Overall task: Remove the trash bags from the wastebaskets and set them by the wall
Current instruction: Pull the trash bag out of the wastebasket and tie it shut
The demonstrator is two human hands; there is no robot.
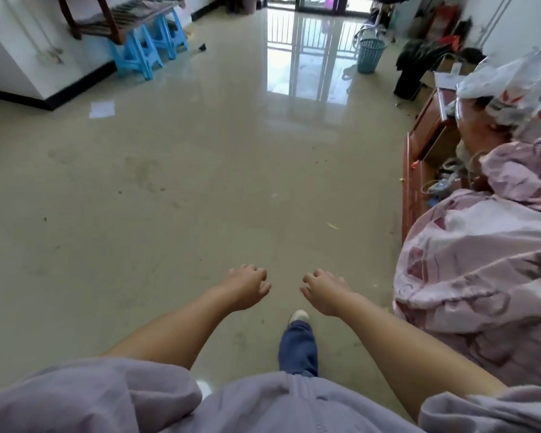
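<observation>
Blue stools point(150, 48), pink bedding point(481, 270)

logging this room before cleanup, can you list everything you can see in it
wastebasket: one, teal, mesh-sided, far end of the floor near the glass doors
stools: several, blue plastic, by the left wall under a wooden bench
wooden bench: one, dark brown, on top of the stools
paper: one sheet, white, on the floor near the left wall
quilt: one, pink patterned, heaped on the right
cabinet: one, reddish wood, right side behind the quilt
plastic bags: a few, clear, piled on the cabinet
left hand: one, held out, fingers loosely curled, holding nothing
right hand: one, held out, fingers loosely curled, holding nothing
</observation>
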